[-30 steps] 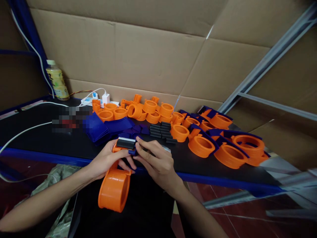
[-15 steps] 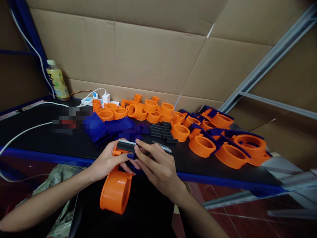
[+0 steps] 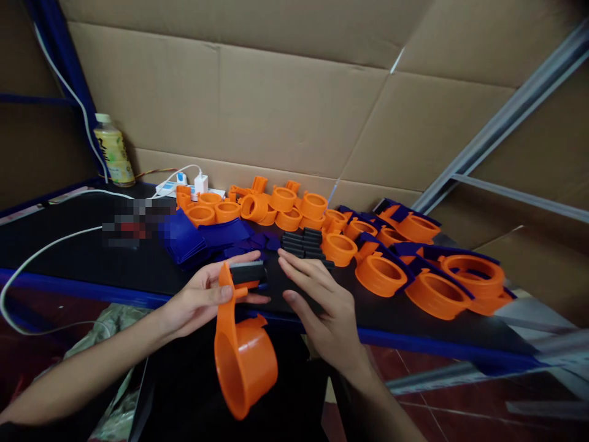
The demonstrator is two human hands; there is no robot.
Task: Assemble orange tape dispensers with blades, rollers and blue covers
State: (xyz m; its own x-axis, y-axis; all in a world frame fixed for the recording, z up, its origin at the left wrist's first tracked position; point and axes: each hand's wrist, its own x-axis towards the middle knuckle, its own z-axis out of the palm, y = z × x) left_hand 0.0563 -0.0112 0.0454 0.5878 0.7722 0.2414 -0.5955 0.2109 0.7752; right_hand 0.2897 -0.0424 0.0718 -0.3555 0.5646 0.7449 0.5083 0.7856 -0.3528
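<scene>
My left hand [image 3: 202, 298] grips an orange tape dispenser body [image 3: 243, 362] by its upper end, where a black roller with a toothed blade [image 3: 247, 271] sits. The round orange ring hangs below the table edge. My right hand [image 3: 322, 301] hovers just right of the dispenser with fingers stretched out and holds nothing. Behind the hands lie a pile of blue plastic parts [image 3: 207, 236] and a stack of black rollers [image 3: 304, 242].
Several loose orange rings [image 3: 276, 205] lie at the back of the black table [image 3: 69, 258]. Assembled orange-and-blue dispensers [image 3: 427, 270] fill the right side. A bottle [image 3: 114, 150], a power strip [image 3: 184, 184] and white cables stand at the left. Cardboard walls the back.
My right hand has let go of the dispenser's top and opened. The left hand has turned the dispenser, so its ring now swings right and faces me.
</scene>
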